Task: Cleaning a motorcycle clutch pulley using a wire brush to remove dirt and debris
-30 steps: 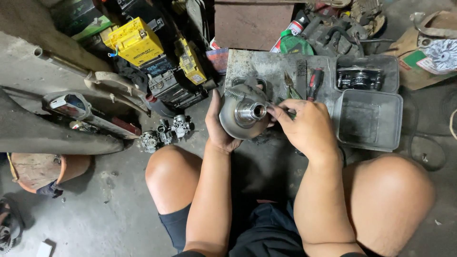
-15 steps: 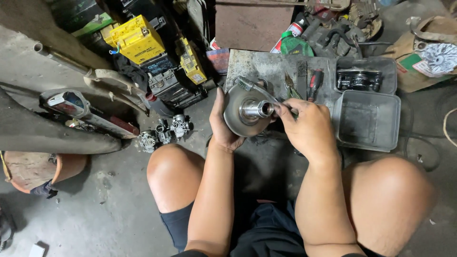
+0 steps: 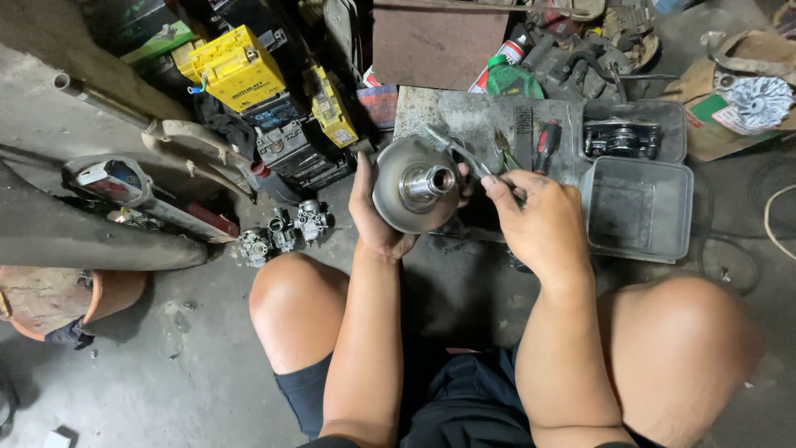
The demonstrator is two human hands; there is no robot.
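The pulley (image 3: 414,187) is gripped from behind by the left hand (image 3: 375,217), above the knees. Since a second ago it has been tilted, its hub now facing up. Pliers (image 3: 464,155) are pinched in the right hand (image 3: 543,224), their tips beside the hub.

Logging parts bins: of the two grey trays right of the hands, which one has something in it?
The far grey tray, at the back: it holds a dark metal part. The near grey tray, next to the right hand, looks bare.
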